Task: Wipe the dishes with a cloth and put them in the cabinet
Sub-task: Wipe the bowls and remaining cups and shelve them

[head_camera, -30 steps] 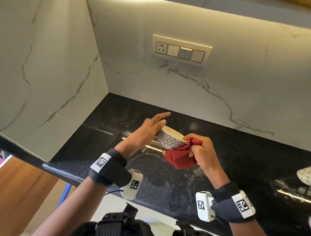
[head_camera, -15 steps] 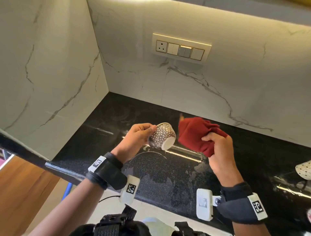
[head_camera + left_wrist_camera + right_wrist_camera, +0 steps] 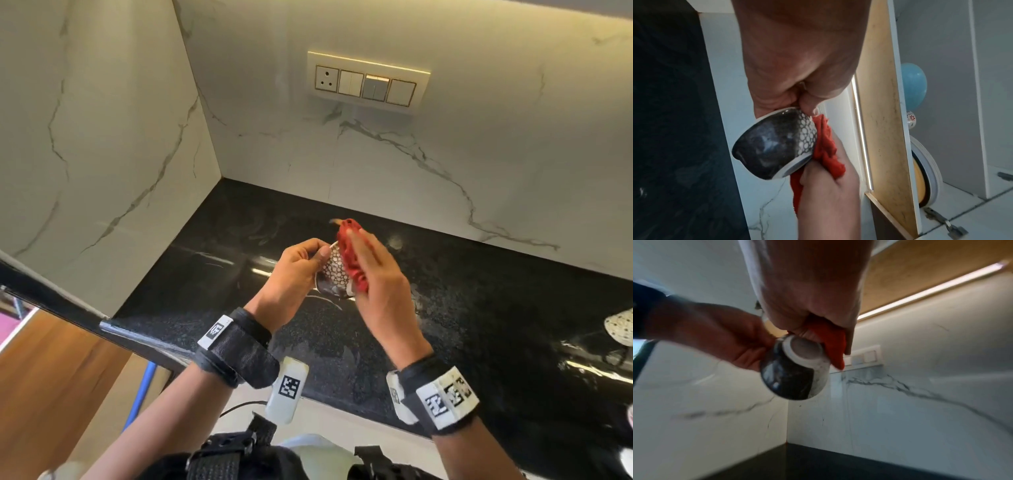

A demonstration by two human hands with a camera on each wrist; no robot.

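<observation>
2 hands meet above the black desk (image 3: pixel 462 325), both wrists strapped with black bands. Left hand (image 3: pixel 294 270) grips the small patterned bowl (image 3: pixel 332 274), fingers (image 3: pixel 310 247) curled round its rim with the thumb tip on the spotted wall; in the left wrist view the bowl (image 3: pixel 774 144) lies tipped on its side, foot ring pointing away from the palm. Right hand (image 3: pixel 373 274) presses the bunched red cloth (image 3: pixel 351 260) against the bowl's base, its fingers (image 3: pixel 363 245) fairly straight and close together over the fabric. From the right wrist camera the cloth (image 3: pixel 835 345) sits tucked under that hand, touching the bowl (image 3: pixel 795 368) at its pale foot. All of it is held in the air, clear of the desk. Further right, 1 spotted white dish (image 3: pixel 620 330) peeks in at the desk's edge. Beyond, the marble wall (image 3: pixel 376 164) carries a switch panel (image 3: pixel 368 82).
</observation>
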